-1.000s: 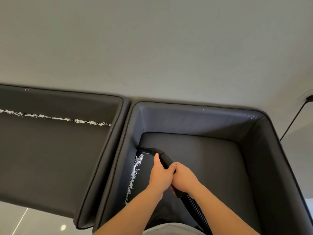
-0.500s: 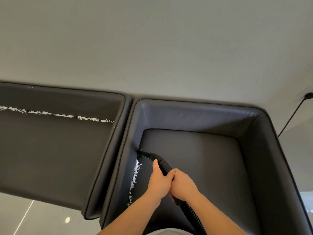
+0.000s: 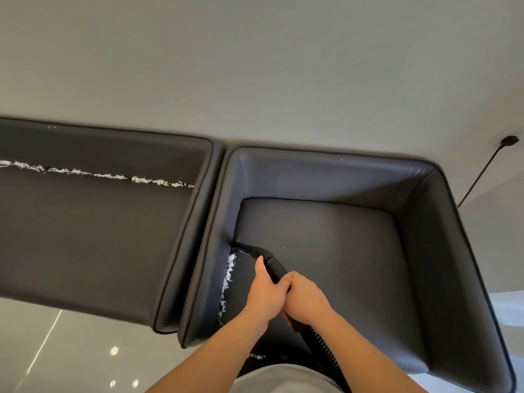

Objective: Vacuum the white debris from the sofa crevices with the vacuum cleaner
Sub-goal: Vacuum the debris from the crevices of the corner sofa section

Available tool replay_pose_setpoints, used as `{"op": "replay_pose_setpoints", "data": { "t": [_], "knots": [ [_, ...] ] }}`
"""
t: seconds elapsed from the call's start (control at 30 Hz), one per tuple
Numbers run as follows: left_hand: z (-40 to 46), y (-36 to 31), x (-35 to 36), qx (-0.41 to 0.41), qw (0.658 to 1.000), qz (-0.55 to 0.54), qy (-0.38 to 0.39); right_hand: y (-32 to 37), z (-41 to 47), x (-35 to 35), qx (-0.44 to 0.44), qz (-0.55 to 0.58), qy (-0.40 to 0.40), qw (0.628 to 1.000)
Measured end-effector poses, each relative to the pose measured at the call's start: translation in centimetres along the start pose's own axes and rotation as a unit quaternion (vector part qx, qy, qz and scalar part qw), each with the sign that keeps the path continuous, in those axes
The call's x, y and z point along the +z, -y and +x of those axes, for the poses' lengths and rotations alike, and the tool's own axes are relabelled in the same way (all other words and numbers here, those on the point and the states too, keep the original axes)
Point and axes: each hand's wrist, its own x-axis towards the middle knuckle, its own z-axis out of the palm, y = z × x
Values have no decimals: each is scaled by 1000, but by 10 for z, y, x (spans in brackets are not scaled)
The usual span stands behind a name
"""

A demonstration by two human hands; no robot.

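Observation:
Both hands hold the black vacuum wand [image 3: 270,263] over the dark grey armchair seat [image 3: 326,251]. My left hand [image 3: 263,293] grips the wand in front, thumb along it. My right hand [image 3: 304,300] grips it just behind, where the ribbed hose [image 3: 320,344] starts. The narrow nozzle tip [image 3: 236,245] sits in the crevice between seat cushion and left armrest. White shredded debris [image 3: 228,276] lines that crevice below the tip. A second line of white debris [image 3: 96,174] runs along the back crevice of the sofa [image 3: 85,236] on the left.
A pale wall [image 3: 255,66] rises behind the seats. A black cable [image 3: 482,177] hangs from a wall plug at the right. Glossy light floor [image 3: 56,350] shows at the lower left. A few white bits [image 3: 256,356] lie at the seat's front edge.
The nozzle tip has slid down the left crevice toward me, and the strip of debris below it is shorter. Both hands kept their grip on the wand.

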Motion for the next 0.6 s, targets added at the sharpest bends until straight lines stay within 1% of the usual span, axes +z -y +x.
{"op": "replay_pose_setpoints", "data": {
  "t": [0.13,0.27,0.43,0.6],
  "knots": [
    [-12,9,-4,6,1000,5,4,-1,-11,15,12,-6,-7,1000],
    [-25,20,0,12,1000,3,-3,-9,-25,15,0,-22,-5,1000],
    [-36,30,-2,2,1000,-5,-6,-6,-35,24,-1,-50,0,999],
    [-46,34,-9,-5,1000,-18,-18,2,-46,31,-4,-55,11,998]
  ]
}}
